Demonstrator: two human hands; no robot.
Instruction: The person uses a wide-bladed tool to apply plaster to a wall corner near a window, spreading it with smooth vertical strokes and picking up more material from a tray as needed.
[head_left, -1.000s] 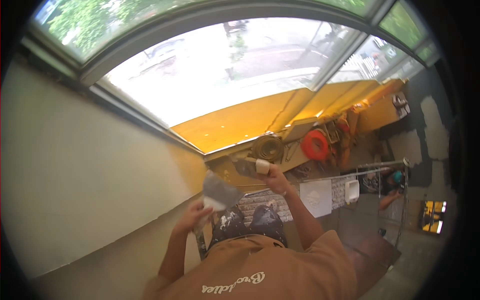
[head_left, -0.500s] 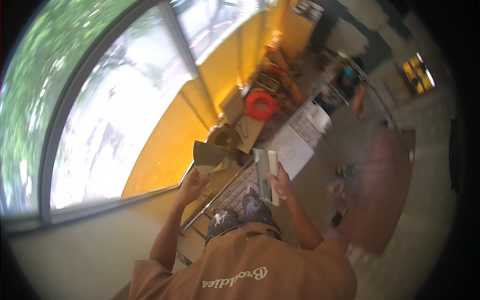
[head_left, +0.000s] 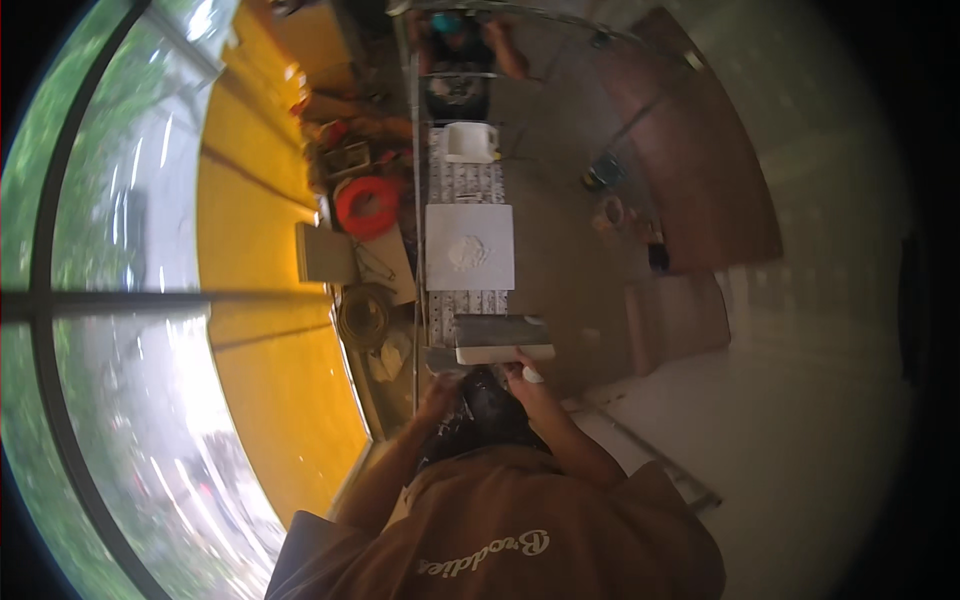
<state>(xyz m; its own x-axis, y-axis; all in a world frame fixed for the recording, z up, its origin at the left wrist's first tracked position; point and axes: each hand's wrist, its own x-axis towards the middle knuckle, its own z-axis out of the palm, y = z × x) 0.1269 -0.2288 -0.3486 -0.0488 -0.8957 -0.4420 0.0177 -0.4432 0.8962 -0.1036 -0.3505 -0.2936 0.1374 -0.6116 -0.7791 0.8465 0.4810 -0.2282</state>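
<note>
My right hand (head_left: 524, 374) is closed on the pale handle of a wide skimming blade (head_left: 500, 328), held level in front of my thighs. Its grey blade points away from me. Just left of it, my left hand (head_left: 438, 398) grips a putty knife (head_left: 440, 360); part of its broad metal blade shows beside the skimming blade's left end, and the fingers are blurred. Beyond the tools a square white board (head_left: 440, 275) lies on a speckled scaffold plank (head_left: 465, 303). A small mound of white paste (head_left: 469, 252) sits on the board.
Further along the plank stands a white container (head_left: 468, 145), and a person (head_left: 458, 70) is beyond it. A scaffold rail (head_left: 417, 200) runs along the left. Past it are a red ring-shaped object (head_left: 366, 207), a coil (head_left: 363, 316), yellow panels (head_left: 262, 270) and large windows (head_left: 120, 350).
My view has swung right toward the plank. My hands have come closer together, and the skimming blade has turned from upright to level. Both tools are still held.
</note>
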